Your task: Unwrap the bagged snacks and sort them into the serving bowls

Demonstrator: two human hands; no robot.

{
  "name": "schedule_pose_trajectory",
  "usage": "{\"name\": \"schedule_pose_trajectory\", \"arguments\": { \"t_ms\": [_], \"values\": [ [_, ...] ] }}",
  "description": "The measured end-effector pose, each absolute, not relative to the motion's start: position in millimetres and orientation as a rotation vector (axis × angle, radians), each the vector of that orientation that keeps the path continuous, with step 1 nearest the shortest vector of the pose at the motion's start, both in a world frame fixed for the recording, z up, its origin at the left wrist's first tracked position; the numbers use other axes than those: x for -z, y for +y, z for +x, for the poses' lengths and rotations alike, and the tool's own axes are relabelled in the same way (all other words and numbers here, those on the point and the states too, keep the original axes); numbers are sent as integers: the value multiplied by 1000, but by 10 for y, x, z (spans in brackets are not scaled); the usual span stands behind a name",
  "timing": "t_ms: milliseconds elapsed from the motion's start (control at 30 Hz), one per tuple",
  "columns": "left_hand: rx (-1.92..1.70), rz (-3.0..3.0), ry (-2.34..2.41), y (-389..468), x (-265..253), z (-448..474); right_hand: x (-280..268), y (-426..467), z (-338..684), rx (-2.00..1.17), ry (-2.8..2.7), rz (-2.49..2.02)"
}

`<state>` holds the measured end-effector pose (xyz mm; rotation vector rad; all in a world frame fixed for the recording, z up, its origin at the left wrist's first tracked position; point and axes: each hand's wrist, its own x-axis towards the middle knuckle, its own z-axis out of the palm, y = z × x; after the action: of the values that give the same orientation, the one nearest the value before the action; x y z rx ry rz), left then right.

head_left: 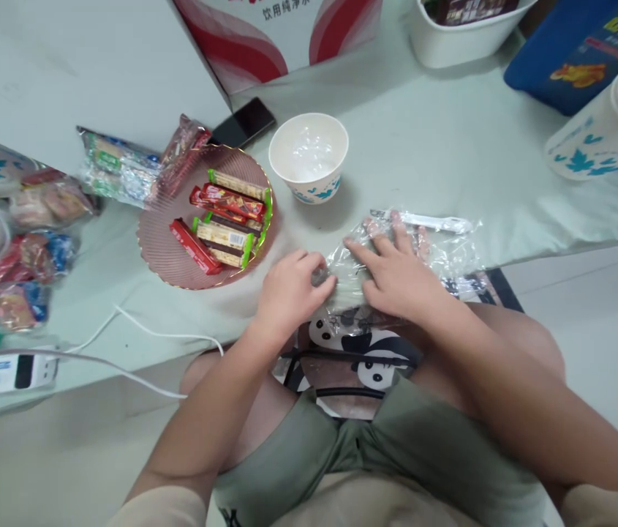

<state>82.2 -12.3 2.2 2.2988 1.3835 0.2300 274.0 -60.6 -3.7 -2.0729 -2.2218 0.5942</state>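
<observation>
Clear crinkled plastic film, perhaps a bag [341,282], lies at the table's front edge and hangs partly over it. My left hand [295,287] is at its left end, fingers curled and thumb pinching the film. My right hand [401,272] lies on the film with fingers spread, flattening it. Just beyond those fingertips is a white plastic utensil [434,221], its kind hard to make out. A white paper bowl with blue leaf prints [309,157] stands behind the film. To the left, a pink ribbed plate [163,252] holds several wrapped snack bars [224,238].
A black phone [246,123] lies behind the plate. Bagged snacks [119,168] and a white power strip with a cable [12,372] are at left. Stacked paper bowls [588,150], a blue package [577,66] and a white bin [451,44] stand at right.
</observation>
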Motion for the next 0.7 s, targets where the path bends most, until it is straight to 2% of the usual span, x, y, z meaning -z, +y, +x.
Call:
{"name": "schedule_pose_trajectory", "arguments": {
  "t_ms": [133, 400, 700],
  "values": [
    [-262, 2154, 1392, -96, -23, 775, 33, -595, 2743, -624, -2213, -2069],
    [-588, 1632, 1496, -59, -21, 749, 68, -642, 2726, -585, -2219, -2050],
    [-390, 2095, 1446, -176, -15, 894, -46, -915, 2709, -619, -2258, -2117]
  ]
}}
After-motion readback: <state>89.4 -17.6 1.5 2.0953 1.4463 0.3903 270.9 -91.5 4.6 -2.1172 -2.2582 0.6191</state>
